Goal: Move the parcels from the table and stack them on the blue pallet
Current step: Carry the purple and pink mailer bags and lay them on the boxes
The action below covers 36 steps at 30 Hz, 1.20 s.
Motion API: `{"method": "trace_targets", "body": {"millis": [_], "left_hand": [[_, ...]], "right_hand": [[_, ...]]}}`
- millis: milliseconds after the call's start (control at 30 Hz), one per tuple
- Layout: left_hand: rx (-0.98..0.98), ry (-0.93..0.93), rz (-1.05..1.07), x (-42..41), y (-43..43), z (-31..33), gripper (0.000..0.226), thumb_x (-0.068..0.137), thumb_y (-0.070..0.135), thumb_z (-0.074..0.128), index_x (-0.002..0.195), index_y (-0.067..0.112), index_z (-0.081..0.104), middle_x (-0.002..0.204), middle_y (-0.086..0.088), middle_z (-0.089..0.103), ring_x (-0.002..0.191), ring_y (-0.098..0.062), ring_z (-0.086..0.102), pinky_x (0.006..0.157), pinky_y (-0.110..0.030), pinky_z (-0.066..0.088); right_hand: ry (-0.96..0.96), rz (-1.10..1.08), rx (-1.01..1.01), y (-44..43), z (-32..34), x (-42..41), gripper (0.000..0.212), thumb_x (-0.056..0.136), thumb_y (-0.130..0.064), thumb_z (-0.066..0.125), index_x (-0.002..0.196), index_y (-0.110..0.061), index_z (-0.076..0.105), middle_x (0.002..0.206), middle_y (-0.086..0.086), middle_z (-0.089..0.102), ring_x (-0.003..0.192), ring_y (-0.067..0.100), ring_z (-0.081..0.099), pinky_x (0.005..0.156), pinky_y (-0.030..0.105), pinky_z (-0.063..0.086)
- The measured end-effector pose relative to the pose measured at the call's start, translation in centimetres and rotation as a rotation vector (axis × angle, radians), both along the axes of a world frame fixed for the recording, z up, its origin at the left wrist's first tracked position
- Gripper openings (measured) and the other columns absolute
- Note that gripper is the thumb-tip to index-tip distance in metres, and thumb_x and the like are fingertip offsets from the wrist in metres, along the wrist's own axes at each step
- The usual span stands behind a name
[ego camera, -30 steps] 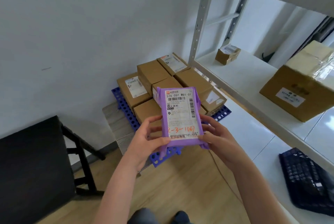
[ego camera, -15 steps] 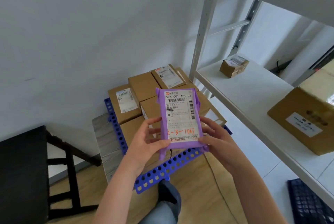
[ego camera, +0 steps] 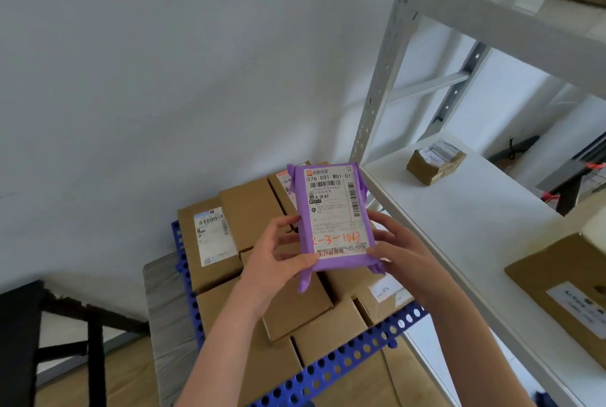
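Both hands [ego camera: 278, 259] [ego camera: 398, 250] pinch the purple parcel [ego camera: 333, 214] by its near side edges, above the boxes [ego camera: 249, 209] on the pallet [ego camera: 331, 367]. Likely light and soft; edge holds suit it.

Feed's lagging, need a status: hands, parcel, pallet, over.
Left hand and right hand both grip purple plastic-wrapped parcel, label up. Held above brown cardboard boxes on blue perforated pallet. Nothing seen between.

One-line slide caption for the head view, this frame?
Left hand and right hand hold a purple parcel over cardboard boxes stacked on the blue pallet, beside a white shelf.
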<state>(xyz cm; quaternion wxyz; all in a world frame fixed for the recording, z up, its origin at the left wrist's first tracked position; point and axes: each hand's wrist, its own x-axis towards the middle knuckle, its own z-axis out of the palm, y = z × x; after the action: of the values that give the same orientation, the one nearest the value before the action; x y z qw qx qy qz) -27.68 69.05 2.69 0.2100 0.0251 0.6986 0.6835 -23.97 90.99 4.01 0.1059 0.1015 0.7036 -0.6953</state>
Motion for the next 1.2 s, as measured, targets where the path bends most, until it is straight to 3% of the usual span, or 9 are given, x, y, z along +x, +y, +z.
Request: {"method": "trace_targets", "body": {"millis": [67, 167, 333, 567, 767, 867, 967, 1100, 1200], "left_hand": [[-0.091, 0.037, -0.019, -1.3, 0.3, -0.1, 0.055, 0.075, 0.016, 0.077, 0.115, 0.039, 0.048, 0.113, 0.003, 0.063, 0.096, -0.014, 0.066, 0.083, -0.039, 0.056], [-0.172, 0.05, -0.036, -2.7, 0.7, -0.8, 0.054, 0.077, 0.019, 0.076, 0.117, 0.038, 0.046, 0.112, 0.005, 0.063, 0.097, -0.012, 0.065, 0.086, -0.038, 0.054], [-0.212, 0.041, -0.008, -3.6, 2.2, -1.7, 0.047, 0.08, 0.027, 0.072, 0.105, 0.051, 0.041, 0.106, 0.019, 0.061, 0.087, 0.01, 0.062, 0.062, -0.013, 0.049], [-0.245, -0.004, 0.146, -3.7, 4.2, -3.2, 0.036, 0.084, 0.033, 0.066, 0.107, 0.048, 0.043, 0.108, 0.018, 0.063, 0.096, 0.0, 0.064, 0.088, -0.036, 0.054], [-0.365, 0.025, 0.223, -2.9, 5.8, -3.2, 0.034, 0.09, 0.03, 0.06, 0.116, 0.039, 0.04, 0.092, 0.025, 0.062, 0.068, 0.002, 0.064, 0.061, -0.02, 0.057], [-0.419, 0.05, 0.287, -2.4, 6.4, -3.4, 0.034, 0.09, 0.029, 0.06, 0.121, 0.032, 0.045, 0.098, 0.023, 0.059, 0.073, 0.009, 0.064, 0.057, -0.013, 0.053], [-0.45, 0.047, 0.351, -1.9, 6.7, -3.8, 0.03, 0.09, 0.029, 0.06, 0.117, 0.03, 0.049, 0.09, 0.024, 0.062, 0.079, 0.015, 0.06, 0.058, -0.006, 0.047], [-0.496, 0.062, 0.423, -1.5, 6.8, -4.3, 0.02, 0.088, 0.031, 0.063, 0.107, 0.029, 0.056, 0.072, 0.034, 0.064, 0.064, 0.01, 0.062, 0.054, -0.006, 0.046], [-0.656, 0.133, 0.488, -1.7, 6.4, -4.8, 0.034, 0.082, 0.043, 0.065, 0.112, 0.027, 0.059, 0.096, 0.022, 0.065, 0.091, 0.006, 0.057, 0.075, -0.01, 0.043]], "right_hand": [[-0.017, -0.005, 0.024, 0.3, -0.4, -1.3, 0.052, 0.082, -0.003, 0.062, 0.115, -0.043, 0.059, 0.103, 0.008, 0.069, 0.095, 0.029, 0.067, 0.085, 0.048, 0.055], [-0.048, 0.016, 0.068, 0.9, -1.1, -2.9, 0.054, 0.087, 0.002, 0.057, 0.116, -0.043, 0.058, 0.104, 0.01, 0.067, 0.092, 0.029, 0.067, 0.086, 0.048, 0.054], [-0.09, 0.048, 0.077, 2.1, -2.1, -5.6, 0.048, 0.09, -0.002, 0.054, 0.114, -0.043, 0.056, 0.089, -0.005, 0.072, 0.082, 0.016, 0.069, 0.079, 0.037, 0.054], [-0.11, 0.194, 0.109, 3.5, -2.8, -9.2, 0.038, 0.091, -0.008, 0.058, 0.109, -0.042, 0.058, 0.09, -0.007, 0.074, 0.088, 0.015, 0.071, 0.08, 0.037, 0.058], [-0.094, 0.284, 0.107, 4.3, -3.9, -10.1, 0.036, 0.089, -0.013, 0.064, 0.106, -0.044, 0.058, 0.1, -0.005, 0.072, 0.095, 0.015, 0.07, 0.081, 0.035, 0.058], [-0.053, 0.335, 0.133, 4.6, -4.4, -10.3, 0.035, 0.089, -0.015, 0.064, 0.108, -0.044, 0.058, 0.096, -0.011, 0.072, 0.091, 0.01, 0.07, 0.073, 0.025, 0.058], [-0.039, 0.352, 0.15, 4.7, -5.0, -10.7, 0.032, 0.089, -0.018, 0.065, 0.114, -0.037, 0.06, 0.095, -0.014, 0.072, 0.089, 0.007, 0.07, 0.066, 0.02, 0.056], [-0.04, 0.36, 0.177, 4.8, -5.6, -11.2, 0.035, 0.086, -0.024, 0.068, 0.12, -0.028, 0.059, 0.105, -0.004, 0.069, 0.093, 0.012, 0.069, 0.064, 0.021, 0.057], [-0.04, 0.362, 0.198, 4.6, -6.0, -11.5, 0.039, 0.084, -0.025, 0.07, 0.121, -0.027, 0.056, 0.108, -0.001, 0.067, 0.096, 0.015, 0.067, 0.065, 0.023, 0.057]]}}
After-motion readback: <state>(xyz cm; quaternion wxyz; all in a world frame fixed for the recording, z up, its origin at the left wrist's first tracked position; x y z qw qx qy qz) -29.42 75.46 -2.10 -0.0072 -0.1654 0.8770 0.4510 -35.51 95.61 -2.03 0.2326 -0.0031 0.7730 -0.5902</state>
